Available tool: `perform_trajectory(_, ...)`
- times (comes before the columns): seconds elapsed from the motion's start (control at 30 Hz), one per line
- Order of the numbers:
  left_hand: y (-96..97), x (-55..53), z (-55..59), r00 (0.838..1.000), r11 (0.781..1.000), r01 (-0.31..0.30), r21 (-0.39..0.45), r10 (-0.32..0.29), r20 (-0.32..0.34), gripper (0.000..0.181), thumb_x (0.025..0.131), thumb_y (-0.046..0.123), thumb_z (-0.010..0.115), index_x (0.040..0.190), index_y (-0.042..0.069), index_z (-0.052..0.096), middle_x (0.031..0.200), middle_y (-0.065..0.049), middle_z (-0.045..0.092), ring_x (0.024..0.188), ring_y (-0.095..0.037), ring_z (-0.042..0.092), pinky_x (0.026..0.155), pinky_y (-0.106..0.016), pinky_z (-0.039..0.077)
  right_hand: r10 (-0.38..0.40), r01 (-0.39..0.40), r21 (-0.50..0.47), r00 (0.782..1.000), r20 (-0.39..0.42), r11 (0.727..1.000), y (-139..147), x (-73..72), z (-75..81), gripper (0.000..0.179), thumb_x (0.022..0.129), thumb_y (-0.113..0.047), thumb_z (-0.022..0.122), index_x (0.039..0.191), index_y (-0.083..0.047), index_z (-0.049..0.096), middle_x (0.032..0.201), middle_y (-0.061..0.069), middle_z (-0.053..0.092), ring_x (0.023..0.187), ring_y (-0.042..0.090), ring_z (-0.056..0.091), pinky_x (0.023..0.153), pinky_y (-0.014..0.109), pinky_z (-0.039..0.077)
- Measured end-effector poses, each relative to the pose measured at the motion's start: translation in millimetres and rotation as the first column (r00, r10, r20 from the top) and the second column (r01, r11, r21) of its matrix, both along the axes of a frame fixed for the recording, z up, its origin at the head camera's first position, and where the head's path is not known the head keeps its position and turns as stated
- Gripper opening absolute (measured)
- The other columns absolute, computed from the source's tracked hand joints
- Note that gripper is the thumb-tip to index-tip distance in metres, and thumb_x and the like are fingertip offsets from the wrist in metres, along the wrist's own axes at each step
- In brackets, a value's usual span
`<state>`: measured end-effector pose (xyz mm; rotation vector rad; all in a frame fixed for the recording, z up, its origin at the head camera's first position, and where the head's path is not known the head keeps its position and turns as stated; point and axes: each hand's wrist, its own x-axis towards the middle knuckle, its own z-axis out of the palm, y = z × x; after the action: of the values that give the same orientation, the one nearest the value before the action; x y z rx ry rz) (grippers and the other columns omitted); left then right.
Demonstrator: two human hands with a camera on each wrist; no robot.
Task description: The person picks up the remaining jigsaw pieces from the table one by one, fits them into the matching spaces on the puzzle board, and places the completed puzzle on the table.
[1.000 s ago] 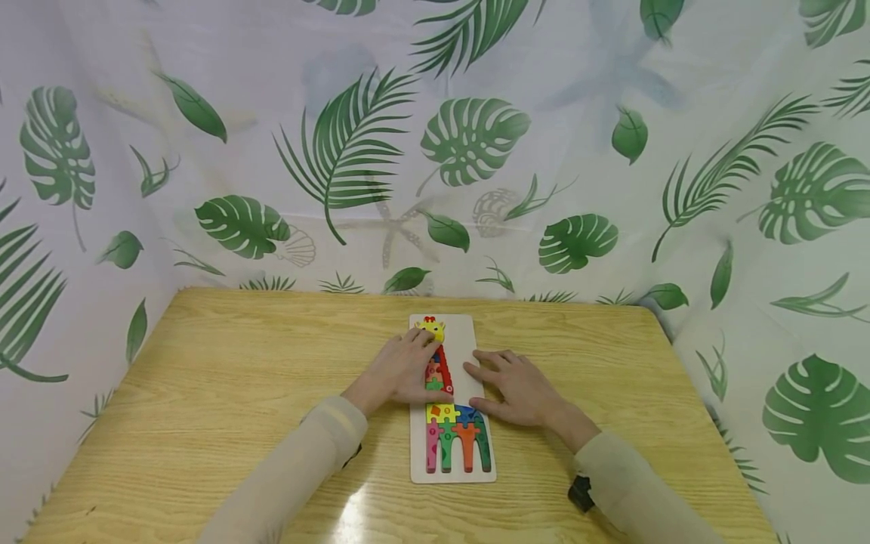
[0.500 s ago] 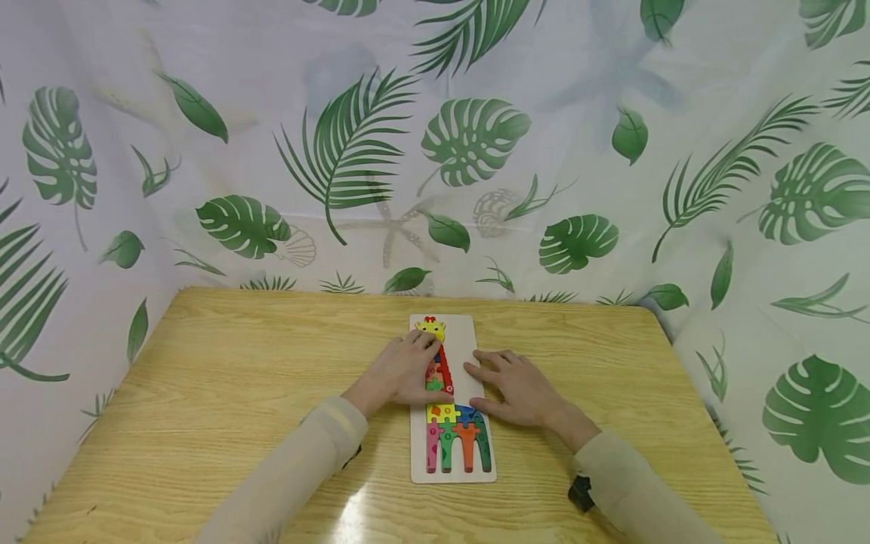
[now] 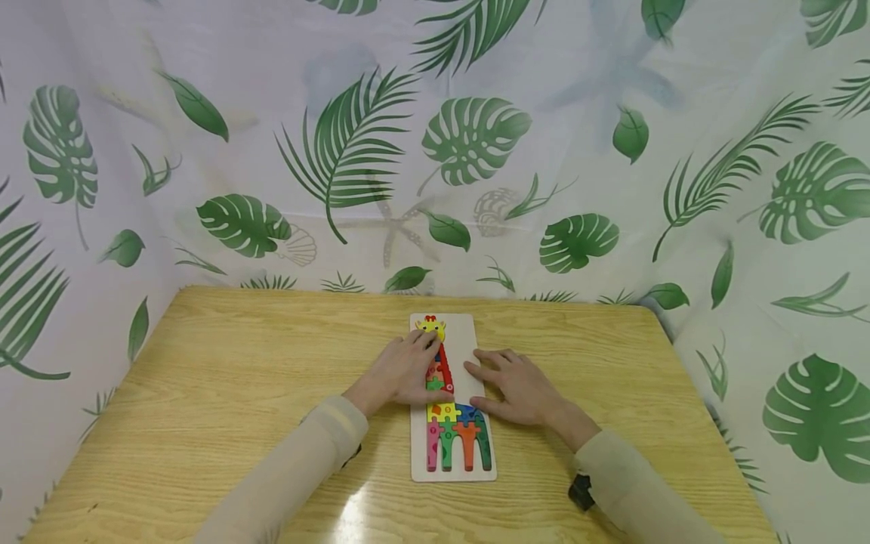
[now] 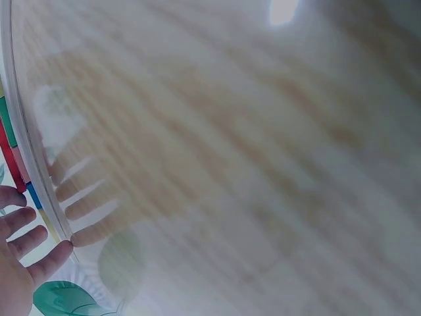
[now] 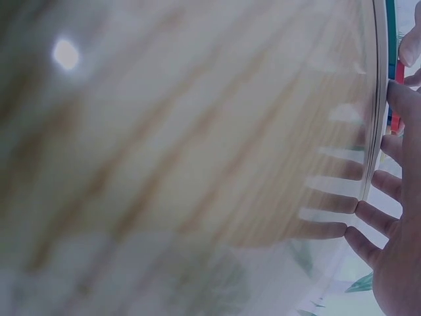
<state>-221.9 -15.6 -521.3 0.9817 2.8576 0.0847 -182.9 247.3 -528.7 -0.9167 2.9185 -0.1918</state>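
Note:
A giraffe jigsaw puzzle (image 3: 468, 446) in bright numbered pieces lies on a white board (image 3: 463, 332) on the table. My left hand (image 3: 405, 370) lies across the giraffe's neck from the left, hiding some of it; its fingers reach near the yellow head and its thumb lies low on the neck. From the right, my right hand (image 3: 519, 389) rests at the board's right edge with fingers spread and the thumb by the blue body piece. In the wrist views, the left hand (image 4: 26, 257) and right hand (image 5: 398, 217) show loosely extended fingers along the board's edges. Neither hand grips a piece.
The wooden table (image 3: 258, 355) surrounds the board on all sides. A white cloth (image 3: 503, 257) printed with green leaves hangs behind and beside it. A dark band (image 3: 581, 493) shows at the right sleeve's underside.

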Motion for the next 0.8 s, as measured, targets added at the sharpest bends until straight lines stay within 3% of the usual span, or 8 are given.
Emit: perform_trajectory(0.8,-0.8,0.5,-0.6,1.0,1.0,0.003,0.002,-0.003,0.005,0.11,0.087,0.088,0.05,0.163,0.01,0.039,0.172,-0.011,0.036,0.157,-0.032,0.038,0.124,-0.051,0.043,0.004,-0.004,0.016,1.0,-0.001,1.0,1.3,-1.7,-1.9,0.067,0.102,-0.064,0.053,0.159,-0.028,0.049,0.166,0.007,0.047,0.144,0.034,0.05,0.116,0.061,0.046)
